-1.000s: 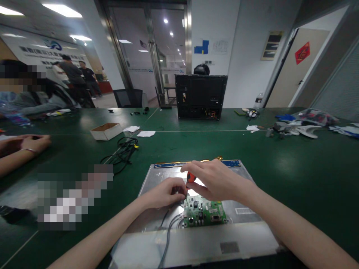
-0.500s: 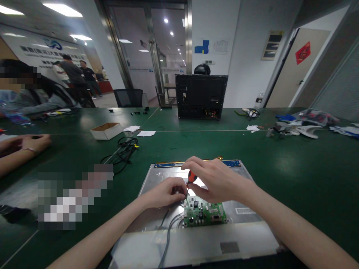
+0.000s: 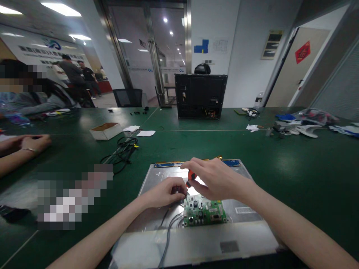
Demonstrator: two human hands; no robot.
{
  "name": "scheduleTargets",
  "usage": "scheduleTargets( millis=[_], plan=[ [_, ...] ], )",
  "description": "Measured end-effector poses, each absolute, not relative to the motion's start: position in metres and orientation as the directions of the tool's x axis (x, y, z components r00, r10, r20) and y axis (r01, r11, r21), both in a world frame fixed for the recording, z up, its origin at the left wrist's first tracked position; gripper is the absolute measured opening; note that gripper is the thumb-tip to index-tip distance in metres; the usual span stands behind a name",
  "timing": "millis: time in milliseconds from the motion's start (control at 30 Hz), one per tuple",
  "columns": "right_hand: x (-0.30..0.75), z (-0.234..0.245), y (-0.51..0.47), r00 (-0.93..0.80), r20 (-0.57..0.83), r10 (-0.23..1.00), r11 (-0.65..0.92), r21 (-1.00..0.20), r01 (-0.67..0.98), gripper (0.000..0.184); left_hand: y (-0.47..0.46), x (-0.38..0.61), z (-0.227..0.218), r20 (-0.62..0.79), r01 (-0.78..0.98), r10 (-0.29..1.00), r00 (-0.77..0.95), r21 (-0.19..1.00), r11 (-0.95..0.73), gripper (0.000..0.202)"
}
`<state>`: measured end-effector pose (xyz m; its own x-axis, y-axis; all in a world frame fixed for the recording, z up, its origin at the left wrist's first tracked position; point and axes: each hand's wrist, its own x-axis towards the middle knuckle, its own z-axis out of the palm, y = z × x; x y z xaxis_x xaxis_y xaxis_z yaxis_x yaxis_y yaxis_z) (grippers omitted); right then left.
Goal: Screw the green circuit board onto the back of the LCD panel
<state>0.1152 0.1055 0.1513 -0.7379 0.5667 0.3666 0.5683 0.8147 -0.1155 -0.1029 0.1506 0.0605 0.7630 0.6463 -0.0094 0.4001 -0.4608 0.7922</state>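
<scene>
A silvery display panel (image 3: 246, 235) lies flat in front of me, with a green circuit board (image 3: 206, 215) on its back. My right hand (image 3: 214, 179) grips a screwdriver (image 3: 192, 175) with an orange and black handle, its shaft pointing down at the board's upper left corner. Beside that corner my left hand (image 3: 169, 192) is closed, fingertips pinched by the screwdriver's tip. What those fingers hold, if anything, is hidden. Grey cables (image 3: 167, 243) run from the board's left side toward the panel's near edge. A thin blue board (image 3: 234, 163) lines the panel's far edge.
On the green table (image 3: 174, 145) are a black cable bundle (image 3: 123, 151), a small open box (image 3: 105, 130) and white paper scraps (image 3: 146, 133). A black monitor housing (image 3: 201, 96) stands at the back. At left rest another person's hands (image 3: 35, 144). Assorted items (image 3: 297, 127) lie far right.
Both hands stay at the board's upper left corner. My right hand and the screwdriver handle have shifted very slightly; nothing was let go.
</scene>
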Motion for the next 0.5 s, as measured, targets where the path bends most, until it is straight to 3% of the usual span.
scheduleTargets(
  millis=[500],
  plan=[
    [0.1163, 0.1513, 0.1060, -0.744, 0.367, 0.558, 0.816, -0.081, 0.572, 0.033, 0.1485, -0.1018, 0.0647, -0.010, 0.386, 0.650, 0.760, 0.812, -0.439, 0.008]
  ],
)
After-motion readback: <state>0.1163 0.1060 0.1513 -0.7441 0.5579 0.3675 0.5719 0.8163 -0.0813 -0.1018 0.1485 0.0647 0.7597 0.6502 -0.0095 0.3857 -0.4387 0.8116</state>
